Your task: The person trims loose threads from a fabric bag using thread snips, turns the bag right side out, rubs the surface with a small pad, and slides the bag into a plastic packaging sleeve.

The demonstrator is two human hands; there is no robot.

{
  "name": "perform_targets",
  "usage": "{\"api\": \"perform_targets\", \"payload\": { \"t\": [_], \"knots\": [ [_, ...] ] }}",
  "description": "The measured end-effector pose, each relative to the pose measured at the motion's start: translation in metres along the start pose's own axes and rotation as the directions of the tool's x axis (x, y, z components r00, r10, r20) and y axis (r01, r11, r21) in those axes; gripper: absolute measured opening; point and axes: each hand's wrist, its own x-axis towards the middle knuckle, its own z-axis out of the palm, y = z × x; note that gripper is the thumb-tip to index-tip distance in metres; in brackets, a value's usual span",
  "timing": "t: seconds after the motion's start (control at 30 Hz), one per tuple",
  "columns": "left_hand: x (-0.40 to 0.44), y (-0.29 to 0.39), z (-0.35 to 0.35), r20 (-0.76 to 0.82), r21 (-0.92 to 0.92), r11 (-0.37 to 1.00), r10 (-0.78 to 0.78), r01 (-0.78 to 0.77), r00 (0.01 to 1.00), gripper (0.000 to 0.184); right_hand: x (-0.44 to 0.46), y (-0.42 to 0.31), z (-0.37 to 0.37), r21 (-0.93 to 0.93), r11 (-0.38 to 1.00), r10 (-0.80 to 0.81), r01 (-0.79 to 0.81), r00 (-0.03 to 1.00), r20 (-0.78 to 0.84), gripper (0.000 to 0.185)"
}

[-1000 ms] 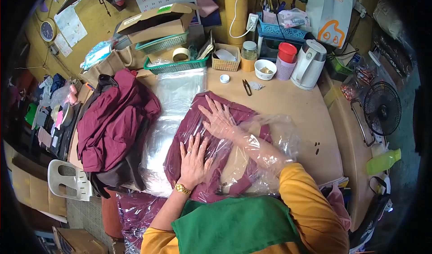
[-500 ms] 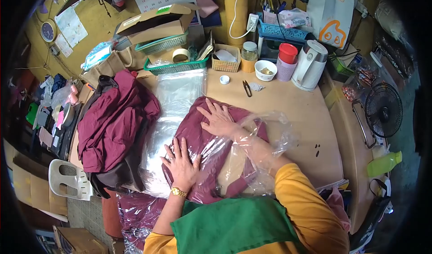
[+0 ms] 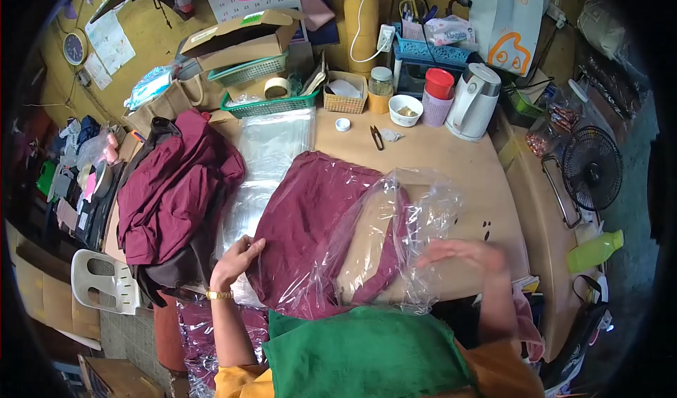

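Note:
A folded maroon garment [image 3: 303, 215] lies on the table in front of me, with a clear plastic bag [image 3: 437, 211] around it that spreads loosely past its right side. At the garment's left edge is my left hand [image 3: 236, 260], closed on that edge with the thumb on top and the other fingers partly hidden. My right hand [image 3: 465, 255], smeared by motion, hovers by the bag's loose right part with fingers stretched out and nothing visible in them. A stack of flat clear plastic bags [image 3: 271, 148] lies beyond and left of the garment.
A heap of maroon and dark clothing [image 3: 176, 193] covers the table's left side. Thread snips [image 3: 376, 138], a small white cap [image 3: 343, 124], a white bowl [image 3: 405, 110] and a kettle [image 3: 474, 102] stand or lie toward the back. A fan [image 3: 592, 167] is at the right.
Both hands have come off the top of the garment. My left hand moved left and took its left edge; my right hand drew back to the right, past the bag.

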Motion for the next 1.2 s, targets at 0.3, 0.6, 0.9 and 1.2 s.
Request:
{"api": "perform_targets", "payload": {
  "t": [0.3, 0.6, 0.9, 1.2],
  "knots": [
    [0.033, 0.041, -0.024, -0.279, -0.175, 0.956, 0.183, -0.237, 0.943, 0.029, 0.039, -0.068, -0.008, -0.453, 0.891, -0.452, 0.022, 0.098, -0.886, 0.008],
    [-0.037, -0.053, 0.015, -0.388, 0.109, 0.993, 0.009, 0.036, 0.922, 0.041, -0.067, 0.092, -0.014, -0.124, 0.752, 0.004, -0.647, 0.192, -0.981, 0.016],
    [0.006, 0.079, 0.019, -0.322, 0.6, 0.766, 0.497, -0.232, 0.806, 0.064, 0.004, 0.064, -0.149, -0.245, 0.888, -0.209, -0.389, 0.133, -0.969, 0.072],
    [0.062, 0.047, 0.076, -0.439, 0.686, 0.722, 0.314, 0.088, 0.842, 0.07, 0.016, 0.113, -0.249, -0.172, 0.965, -0.186, -0.2, -0.054, -0.981, 0.035]
  ]
}}
